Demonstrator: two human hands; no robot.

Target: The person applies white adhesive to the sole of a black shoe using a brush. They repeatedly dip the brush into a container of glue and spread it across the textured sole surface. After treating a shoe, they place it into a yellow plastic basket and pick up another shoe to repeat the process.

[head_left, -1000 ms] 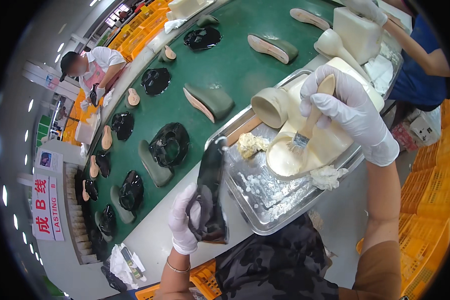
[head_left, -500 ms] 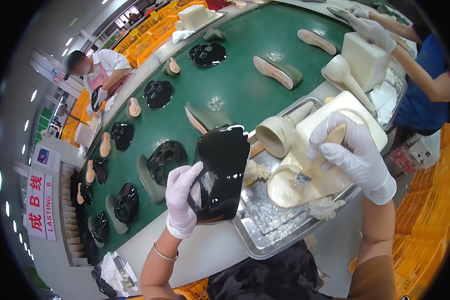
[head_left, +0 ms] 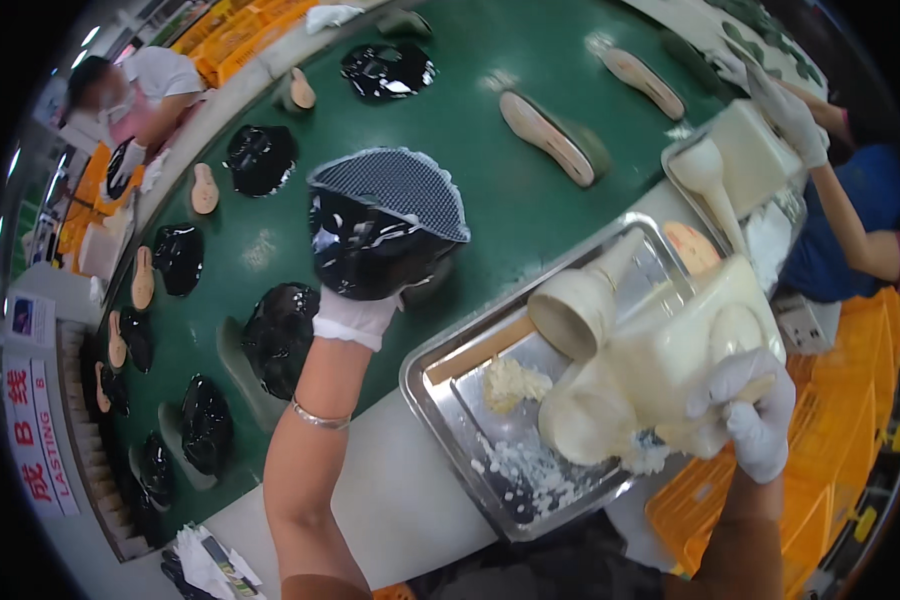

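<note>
My left hand (head_left: 358, 315) is closed on a glossy black shoe upper (head_left: 375, 250), raised over the green belt. Its grey mesh lining faces up, and part of my fingers is hidden beneath it. My right hand (head_left: 750, 410) is closed beside a glue-coated cream container (head_left: 670, 340). It grips a brush, mostly hidden and blurred here, low at the container's side. Under the container lies a metal tray (head_left: 440, 420) with whitish glue crumbs. A cream cup with a handle (head_left: 570, 310) rests on its side there, near a yellowish lump (head_left: 515, 383).
On the green belt (head_left: 470, 330) lie several black uppers (head_left: 388, 70) and green shoe lasts with pale soles (head_left: 545, 135). A second tray with a cream block (head_left: 750, 150) stands at right, near a co-worker's gloved hands (head_left: 790, 120). Orange crates (head_left: 820, 430) are at lower right.
My left hand has moved forward over the belt, tilting the upper so its mesh lining shows. My right hand has dropped from above the container to its near right side.
</note>
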